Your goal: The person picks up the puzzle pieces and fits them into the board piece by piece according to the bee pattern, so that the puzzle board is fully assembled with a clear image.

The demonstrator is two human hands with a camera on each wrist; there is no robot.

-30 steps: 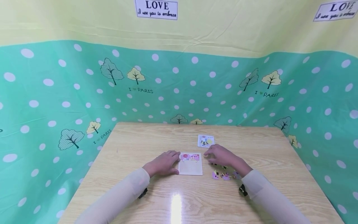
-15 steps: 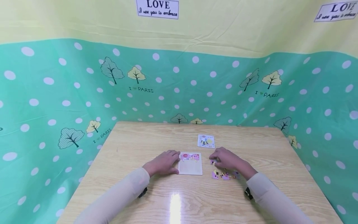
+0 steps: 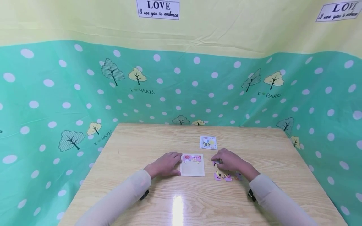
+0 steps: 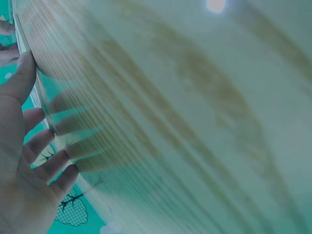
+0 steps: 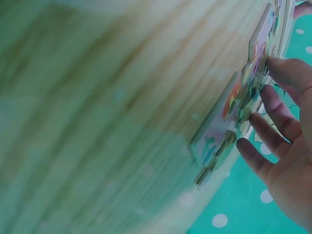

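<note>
Left hand (image 3: 165, 164) at the puzzle tray's edge, right hand (image 3: 228, 160) down at the pieces

In the head view, the left hand lies with its fingers and thumb loosely extended along the near-left side of a pale square puzzle tray (image 3: 193, 170), touching its edge. Directly to that hand's right, joined pieces (image 3: 193, 158) in pink and red fill the strip along the tray's far side. The right hand is beyond the tray's other side, apart from it, fingers bent downward over a small pink piece (image 3: 215, 163) that shows at the fingertips. Loose pieces (image 3: 217, 176) in pink, yellow and black lie just nearer the body than the right hand, some partly hidden by it. Ahead of that hand and slightly to its left is a picture card (image 3: 208, 142) (a yellow-and-black bee, by the look of it). Both hands are over a wooden table (image 3: 141, 141), with a dotted green cloth (image 3: 169, 94) hanging beyond them.

In the left wrist view, the thumb meets the tray's thin edge, while the other fingers spread beside it, holding nothing.

In the right wrist view, slightly curved fingers reach the pieces beneath them; whether thumb and forefinger pinch one cannot be told.
</note>
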